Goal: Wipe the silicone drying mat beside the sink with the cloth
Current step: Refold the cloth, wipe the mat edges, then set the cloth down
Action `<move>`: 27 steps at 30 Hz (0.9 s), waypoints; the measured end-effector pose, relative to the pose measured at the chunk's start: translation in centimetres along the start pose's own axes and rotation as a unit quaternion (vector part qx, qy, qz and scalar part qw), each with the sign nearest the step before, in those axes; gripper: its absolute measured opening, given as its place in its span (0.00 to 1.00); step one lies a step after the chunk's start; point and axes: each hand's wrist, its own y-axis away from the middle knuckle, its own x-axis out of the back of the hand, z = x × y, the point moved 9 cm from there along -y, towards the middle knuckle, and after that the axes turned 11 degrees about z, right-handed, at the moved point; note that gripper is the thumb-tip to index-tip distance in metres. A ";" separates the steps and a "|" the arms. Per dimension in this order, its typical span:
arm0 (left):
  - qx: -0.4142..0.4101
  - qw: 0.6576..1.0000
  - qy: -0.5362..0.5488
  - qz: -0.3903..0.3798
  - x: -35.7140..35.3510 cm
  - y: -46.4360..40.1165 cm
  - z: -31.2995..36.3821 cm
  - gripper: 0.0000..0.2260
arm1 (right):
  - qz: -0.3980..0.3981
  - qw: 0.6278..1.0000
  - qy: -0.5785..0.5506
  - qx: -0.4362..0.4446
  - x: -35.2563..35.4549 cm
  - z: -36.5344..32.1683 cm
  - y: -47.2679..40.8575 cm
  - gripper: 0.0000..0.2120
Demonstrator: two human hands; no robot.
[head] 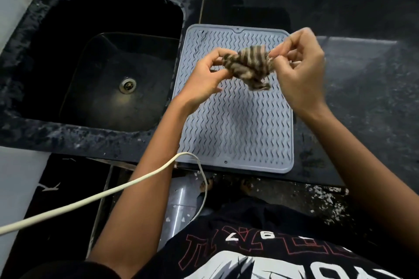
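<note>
A grey silicone drying mat [235, 124] with wavy ridges lies flat on the black counter, right of the sink. Above its far half I hold a small crumpled cloth [249, 67] with brown and cream stripes, lifted off the mat. My left hand [204, 77] pinches the cloth's left side. My right hand [299, 68] pinches its upper right corner. A loose end of the cloth hangs down between the two hands.
A deep black sink [108, 68] with a metal drain [128, 85] sits left of the mat. The speckled black counter [362, 97] extends to the right. White tiled wall runs along the back. A cream cable [102, 196] loops across the front near the mat's near edge.
</note>
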 end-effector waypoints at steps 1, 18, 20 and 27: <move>0.009 1.000 -0.022 -0.002 0.5 -0.1 -0.6 0.10 | -0.025 0.999 0.015 0.017 -0.4 -0.1 0.2 0.07; -0.143 0.895 -0.417 0.065 -2.7 -0.5 -4.9 0.24 | -0.354 0.890 0.287 0.009 -8.7 9.1 1.6 0.21; -0.128 0.913 -0.373 0.109 -1.8 -0.9 -5.0 0.15 | -0.342 0.908 0.238 -0.044 -7.9 9.4 1.2 0.23; 0.024 0.995 -0.026 0.089 0.0 -1.9 -4.0 0.06 | -0.370 0.902 0.225 -0.005 -7.6 7.3 0.9 0.28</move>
